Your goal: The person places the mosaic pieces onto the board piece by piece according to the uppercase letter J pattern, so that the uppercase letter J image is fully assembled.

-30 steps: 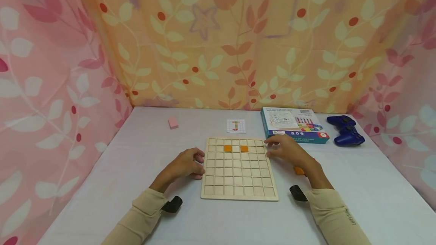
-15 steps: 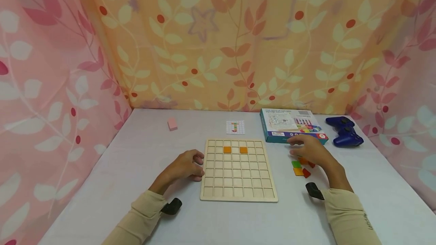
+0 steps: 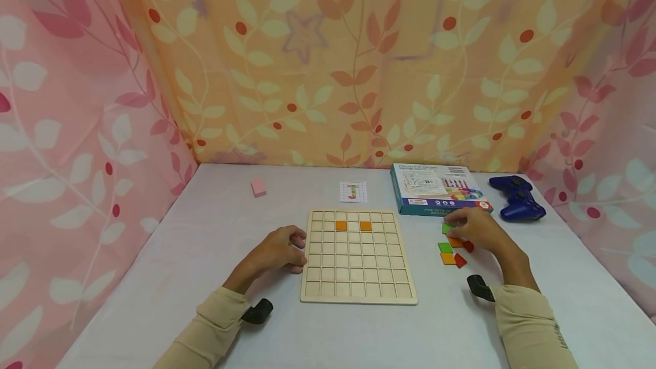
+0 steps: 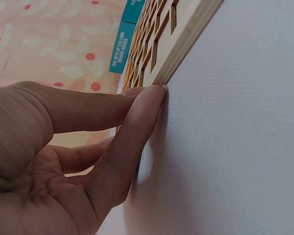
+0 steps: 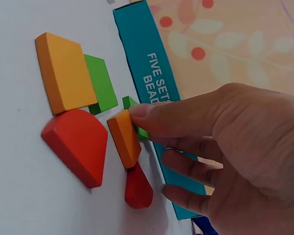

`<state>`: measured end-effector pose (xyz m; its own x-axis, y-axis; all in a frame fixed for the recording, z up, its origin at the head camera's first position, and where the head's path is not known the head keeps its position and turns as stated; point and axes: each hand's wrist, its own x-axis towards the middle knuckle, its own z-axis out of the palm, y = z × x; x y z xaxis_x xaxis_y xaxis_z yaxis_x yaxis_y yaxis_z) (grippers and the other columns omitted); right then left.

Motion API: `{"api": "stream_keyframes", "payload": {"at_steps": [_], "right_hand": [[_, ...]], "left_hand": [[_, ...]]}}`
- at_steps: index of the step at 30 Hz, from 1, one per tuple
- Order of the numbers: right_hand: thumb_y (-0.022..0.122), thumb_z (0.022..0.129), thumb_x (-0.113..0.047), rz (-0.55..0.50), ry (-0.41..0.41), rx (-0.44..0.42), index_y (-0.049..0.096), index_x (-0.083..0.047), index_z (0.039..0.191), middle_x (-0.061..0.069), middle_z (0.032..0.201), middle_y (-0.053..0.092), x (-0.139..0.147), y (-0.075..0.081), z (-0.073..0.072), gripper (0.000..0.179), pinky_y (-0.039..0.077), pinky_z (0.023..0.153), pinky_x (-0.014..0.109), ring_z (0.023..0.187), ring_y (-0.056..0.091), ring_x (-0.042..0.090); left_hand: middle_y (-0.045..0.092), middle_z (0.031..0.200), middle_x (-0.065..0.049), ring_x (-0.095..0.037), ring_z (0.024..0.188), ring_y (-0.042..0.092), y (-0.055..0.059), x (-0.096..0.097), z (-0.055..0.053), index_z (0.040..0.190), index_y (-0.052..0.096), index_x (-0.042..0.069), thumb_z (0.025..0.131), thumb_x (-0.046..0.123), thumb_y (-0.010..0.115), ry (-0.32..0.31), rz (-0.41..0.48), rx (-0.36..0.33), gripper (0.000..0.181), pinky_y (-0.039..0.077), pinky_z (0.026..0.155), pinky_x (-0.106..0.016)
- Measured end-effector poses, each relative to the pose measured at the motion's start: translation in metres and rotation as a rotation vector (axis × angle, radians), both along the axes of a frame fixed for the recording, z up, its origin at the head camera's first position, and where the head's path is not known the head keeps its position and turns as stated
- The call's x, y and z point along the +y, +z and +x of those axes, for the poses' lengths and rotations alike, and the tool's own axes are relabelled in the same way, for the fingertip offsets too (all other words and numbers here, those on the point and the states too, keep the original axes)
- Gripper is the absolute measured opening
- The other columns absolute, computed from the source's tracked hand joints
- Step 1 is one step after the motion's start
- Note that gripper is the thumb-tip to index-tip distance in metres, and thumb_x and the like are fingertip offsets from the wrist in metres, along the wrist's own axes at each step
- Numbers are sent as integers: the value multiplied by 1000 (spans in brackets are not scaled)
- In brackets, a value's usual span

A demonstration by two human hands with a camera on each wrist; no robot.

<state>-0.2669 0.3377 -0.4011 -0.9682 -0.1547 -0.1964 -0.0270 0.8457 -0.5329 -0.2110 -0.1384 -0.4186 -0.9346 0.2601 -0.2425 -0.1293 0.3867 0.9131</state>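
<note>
A wooden grid board [image 3: 359, 275] lies in the middle of the table with two orange tiles, one of them this square tile [image 3: 341, 225], in its second row from the back. Along the board's left edge rests my left hand [image 3: 277, 251], its fingertips touching the wooden side. To the right, my right hand [image 3: 476, 228] pinches a green tile [image 5: 142, 133] between thumb and fingers, the thumb partly covering it. Close by lie another green tile [image 5: 103, 83], a yellow-orange tile [image 5: 66, 73], an orange tile [image 5: 123, 137], a red rounded piece [image 5: 78, 144] and a smaller red piece [image 5: 138, 188].
Behind the board lies a small pattern card [image 3: 353, 192]. A flat teal-and-white box [image 3: 435, 189] stands at the back right, close past the right hand, with a blue game controller [image 3: 517, 198] beside it. A pink block [image 3: 258, 187] sits at the back left.
My right hand has left the board's right edge and moved right to the loose pieces, where it takes hold of a green tile. The left hand stays at the board's left edge.
</note>
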Motion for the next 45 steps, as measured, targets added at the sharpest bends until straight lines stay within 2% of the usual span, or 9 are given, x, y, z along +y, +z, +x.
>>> {"api": "stream_keyframes", "payload": {"at_steps": [7, 16, 18, 22, 24, 31, 40, 45], "right_hand": [[79, 96, -21, 17, -1, -8, 74, 0, 126, 18, 115, 74, 1, -3, -2, 38, 60, 95, 50, 100, 61, 30], [78, 97, -26, 25, -18, -33, 74, -1, 128, 18, 116, 72, 1, -3, -2, 40, 59, 88, 40, 99, 60, 30], [78, 97, -28, 13, -20, -33, 74, -2, 129, 18, 117, 72, 0, -3, -2, 42, 58, 85, 36, 99, 60, 28], [79, 95, -32, -24, -19, -30, 73, -4, 129, 19, 117, 70, -4, -5, -3, 44, 53, 70, 30, 93, 59, 27], [79, 95, -33, -34, -12, -19, 74, -5, 128, 19, 118, 69, -8, -5, -3, 44, 52, 68, 30, 92, 58, 27], [80, 93, -35, -16, 54, 52, 77, -9, 121, 13, 113, 69, -30, -1, -6, 39, 54, 76, 30, 98, 60, 27], [81, 94, -29, -93, 119, 99, 78, -10, 119, 9, 108, 68, -62, -1, -6, 31, 53, 80, 32, 101, 59, 27], [81, 94, -26, -91, 184, 131, 79, -10, 117, 6, 104, 69, -81, -2, -8, 29, 51, 83, 34, 100, 59, 26]], "left_hand": [[59, 120, -17, -20, 79, 69, -2, 1, -1, 137, 56, -7, 85, -11, 74, -3, 5, -8, 54, 68, 71, -33], [59, 120, -17, -20, 80, 69, -2, 1, -2, 136, 57, -7, 86, -11, 75, -3, 2, -4, 54, 67, 71, -33], [59, 120, -17, -20, 80, 69, -2, 1, -1, 136, 57, -7, 86, -11, 74, -2, 6, -5, 54, 68, 71, -33], [59, 120, -17, -20, 80, 69, -1, 1, 0, 136, 57, -7, 86, -10, 73, -2, 6, -5, 53, 68, 71, -34], [59, 120, -17, -20, 80, 69, 0, 1, 0, 137, 57, -7, 86, -10, 73, -1, 6, -5, 54, 68, 71, -34], [59, 119, -17, -20, 80, 69, 1, 1, 0, 136, 57, -7, 86, -11, 74, 5, -14, -5, 54, 68, 71, -33], [60, 120, -17, -20, 80, 69, 1, 1, -1, 137, 57, -6, 86, -11, 74, 10, -18, -4, 54, 67, 71, -33], [60, 120, -17, -20, 79, 69, 0, 1, -2, 137, 57, -6, 86, -10, 74, 6, -17, -5, 55, 67, 70, -32]]}}
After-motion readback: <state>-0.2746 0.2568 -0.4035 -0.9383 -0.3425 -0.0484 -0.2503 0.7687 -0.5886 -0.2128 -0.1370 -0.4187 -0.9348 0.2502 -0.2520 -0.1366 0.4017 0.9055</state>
